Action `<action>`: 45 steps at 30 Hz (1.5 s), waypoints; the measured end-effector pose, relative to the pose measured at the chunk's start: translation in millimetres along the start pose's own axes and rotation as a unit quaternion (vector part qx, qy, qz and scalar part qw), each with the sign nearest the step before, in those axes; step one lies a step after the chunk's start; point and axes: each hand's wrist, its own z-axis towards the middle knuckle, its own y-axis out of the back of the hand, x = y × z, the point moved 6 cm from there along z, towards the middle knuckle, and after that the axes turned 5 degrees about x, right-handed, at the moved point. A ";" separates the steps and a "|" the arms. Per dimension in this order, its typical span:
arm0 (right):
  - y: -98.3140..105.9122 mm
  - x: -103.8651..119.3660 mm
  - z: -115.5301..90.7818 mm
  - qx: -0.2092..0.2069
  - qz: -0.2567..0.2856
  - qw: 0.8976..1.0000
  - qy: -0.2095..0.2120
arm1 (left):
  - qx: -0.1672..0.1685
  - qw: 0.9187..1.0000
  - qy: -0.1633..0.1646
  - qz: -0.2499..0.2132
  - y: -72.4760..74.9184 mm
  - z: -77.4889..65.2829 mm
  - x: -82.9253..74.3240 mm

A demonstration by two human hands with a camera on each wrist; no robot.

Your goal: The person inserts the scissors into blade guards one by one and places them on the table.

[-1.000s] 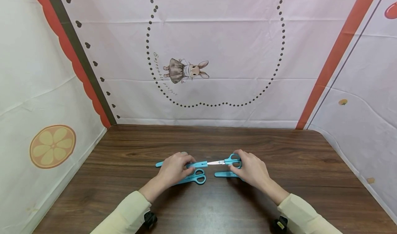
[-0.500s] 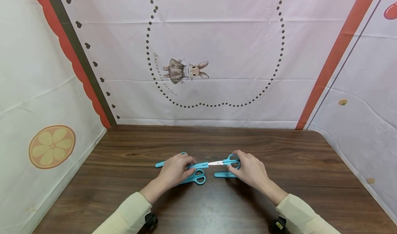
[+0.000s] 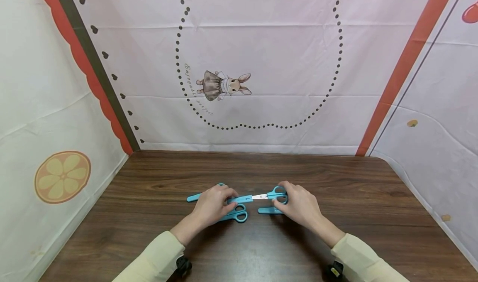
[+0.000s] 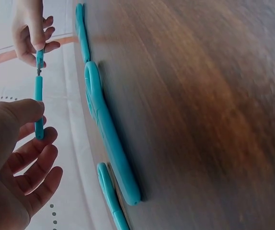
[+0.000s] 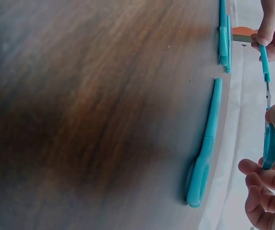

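My left hand (image 3: 210, 205) pinches a blue blade cover (image 3: 243, 199) between thumb and fingers, above the table. My right hand (image 3: 300, 204) holds the blue handles (image 3: 274, 195) of a pair of scissors, whose metal blades (image 3: 260, 196) run partly inside that cover. A short stretch of bare metal shows between cover and handles. In the left wrist view the cover (image 4: 39, 88) and scissors line up end to end. The right wrist view shows thumb and fingers on the handle loops (image 5: 270, 143).
On the brown wooden table (image 3: 254, 248) lie more blue covered scissors. One pair (image 3: 240, 213) is beside my left hand, another (image 3: 193, 198) lies partly behind it. A third (image 3: 269, 210) is partly hidden by my right hand. A printed cloth (image 3: 291, 66) hangs behind.
The hands have come slightly closer together. Less bare blade shows now, as the scissors have slid further into the cover. The scissors on the table have stayed put.
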 end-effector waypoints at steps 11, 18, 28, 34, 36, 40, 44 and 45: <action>0.2 5.1 1.1 -0.006 -0.004 1.000 0.009 | -0.009 1.000 -0.006 0.004 -0.4 2.0 -4.0; -0.9 7.6 1.7 -0.003 -0.003 1.000 0.011 | -0.001 1.000 -0.004 -0.005 -3.4 3.0 -4.5; -1.3 10.3 2.6 -0.004 -0.005 1.000 0.015 | -0.013 1.000 -0.005 -0.003 -2.5 4.6 -6.0; -2.3 10.8 2.1 -0.007 -0.007 1.000 0.017 | -0.011 1.000 -0.004 -0.009 -3.8 5.8 -7.7; -2.6 10.4 1.8 -0.006 -0.008 1.000 0.016 | -0.011 1.000 -0.005 -0.008 -3.7 5.7 -8.3; -3.1 9.8 1.4 0.001 -0.007 1.000 0.011 | -0.012 1.000 -0.013 -0.003 -4.1 5.7 -9.5; -3.2 9.7 0.9 0.003 -0.007 1.000 0.009 | -0.012 1.000 -0.019 0.005 -3.9 5.2 -10.6; -3.2 9.8 0.8 0.003 -0.008 1.000 0.009 | -0.012 1.000 -0.019 0.007 -3.9 5.1 -10.8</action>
